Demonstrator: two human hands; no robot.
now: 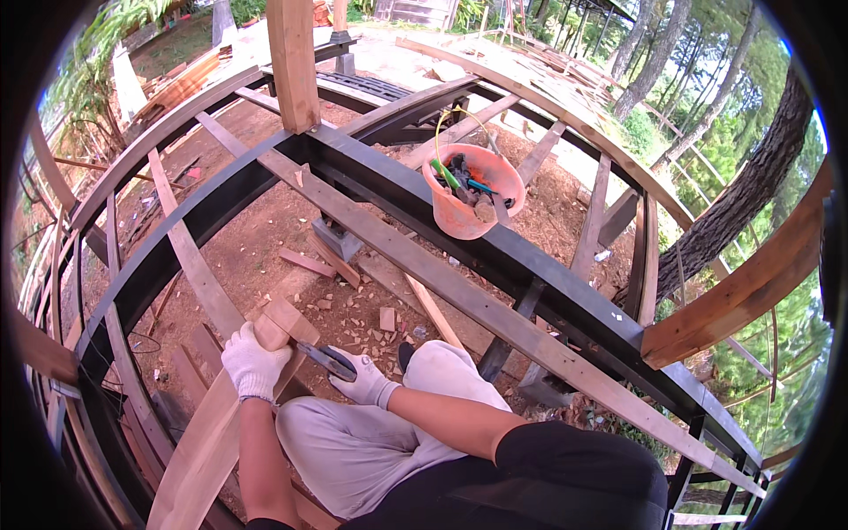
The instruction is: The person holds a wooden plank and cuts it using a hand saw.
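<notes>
Long reddish wooden plank (pixel 225 415) — stiff, probably heavy, best gripped near its end.
White-gloved left hand (pixel 253 362) clasped the plank's end; gloved right hand (pixel 369 383) closed around dark metal pliers (pixel 325 358).

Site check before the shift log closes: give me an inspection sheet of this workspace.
Surface: black steel frame over red earth, a long batten lying along it.
Job's things: wooden plank; dark hand tool at its end.
Clutter: orange bucket of tools on the frame; wood offcuts below.
Grippers: left hand gloved, gripping the plank; right hand gloved, holding the tool.
Cables: nothing seen.
Surroundings: tree trunk, stacked timber.
</notes>
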